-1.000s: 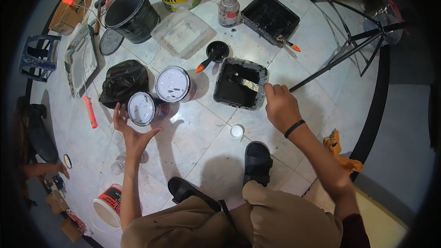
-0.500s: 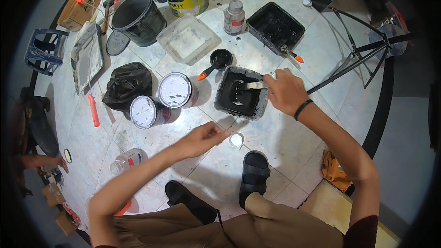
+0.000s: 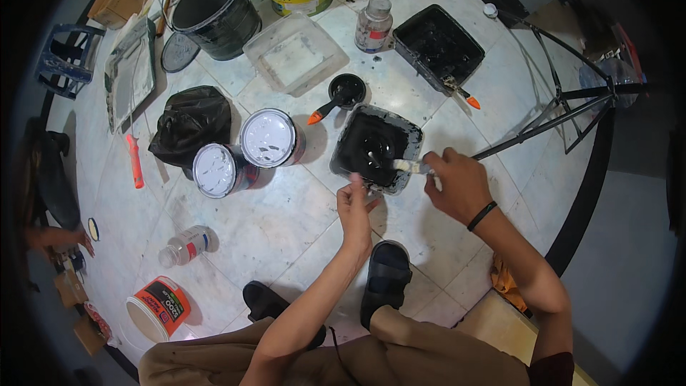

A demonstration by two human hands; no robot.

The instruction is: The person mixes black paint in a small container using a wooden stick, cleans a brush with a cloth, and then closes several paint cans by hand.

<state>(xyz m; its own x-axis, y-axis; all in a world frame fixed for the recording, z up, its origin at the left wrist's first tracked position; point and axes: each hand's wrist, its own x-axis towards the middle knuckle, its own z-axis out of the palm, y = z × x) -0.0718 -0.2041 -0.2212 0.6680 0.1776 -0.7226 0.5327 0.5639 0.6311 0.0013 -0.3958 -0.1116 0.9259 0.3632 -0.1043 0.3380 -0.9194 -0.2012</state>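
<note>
Black paint fills a square plastic tub (image 3: pixel 410 131) with a smeared rim. My right hand (image 3: pixel 461 184) is closed around a flat, pale stirring stick (image 3: pixel 407 166), whose far end dips into the paint at the tub's right side. Glossy swirls show on the paint's surface. At the near rim, my left hand (image 3: pixel 355 211) appears to pinch the tub's edge, thumb up and fingers curled below. Just beyond the tub lies a small round black pot (image 3: pixel 348 86) with an orange-tipped brush (image 3: pixel 322 114) across it.
Two lidded paint cans (image 3: pixel 268 138) and a black plastic bag (image 3: pixel 191 125) stand left. Farther back are a clear tray (image 3: pixel 296 53), a bottle (image 3: pixel 374 25), a black tray (image 3: pixel 439 46) and buckets (image 3: pixel 216 18). A metal stand (image 3: pixel 564 96) is right; an orange-labelled bucket (image 3: pixel 158 309) near left.
My left hand has moved from beside a small white cap up to the tub's near rim; the cap no longer shows. My right hand has shifted the stick toward me.
</note>
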